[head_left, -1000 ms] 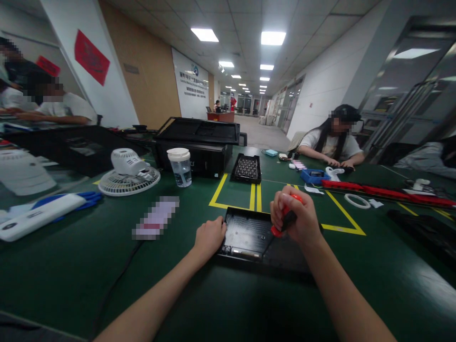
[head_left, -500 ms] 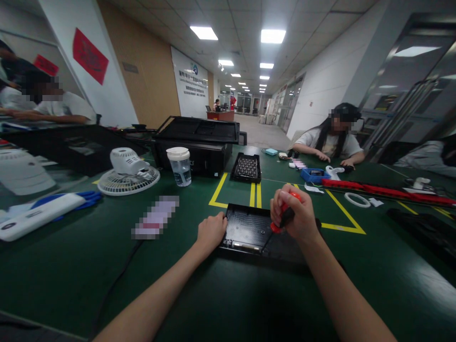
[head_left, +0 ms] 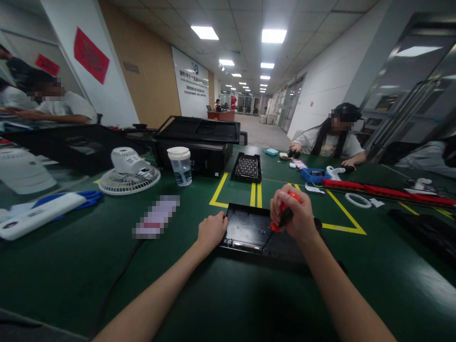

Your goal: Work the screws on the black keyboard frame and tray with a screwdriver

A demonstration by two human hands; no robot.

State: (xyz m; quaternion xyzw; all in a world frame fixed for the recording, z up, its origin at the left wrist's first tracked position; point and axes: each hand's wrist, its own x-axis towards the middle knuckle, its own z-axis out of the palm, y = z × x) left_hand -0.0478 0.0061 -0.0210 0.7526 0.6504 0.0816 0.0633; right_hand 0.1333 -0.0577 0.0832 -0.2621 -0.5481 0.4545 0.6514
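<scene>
A shallow black plastic casing (head_left: 245, 225) lies open side up on the green table in front of me. My left hand (head_left: 213, 230) is closed on its left end, the fingertips partly hidden behind the wall. My right hand (head_left: 294, 211) is wrapped around the red and black handle of a screwdriver (head_left: 275, 227) above the casing. Its thin shaft slants down and left to the casing's floor; the tip is hard to make out. My right hand and forearm cover much of the casing's right part.
Beyond the casing stands a black tray of small round parts (head_left: 247, 167). To the left are a lidded cup (head_left: 180, 166), a white fan (head_left: 128, 178) and a pixelated flat object (head_left: 156, 218) with a cable. A blue box (head_left: 313, 175) and a person (head_left: 338, 137) are at the right.
Both my hands hold almost the same place, the screwdriver still in the right one. At the right, the seated person's hand has shifted left. The view has moved very slightly.
</scene>
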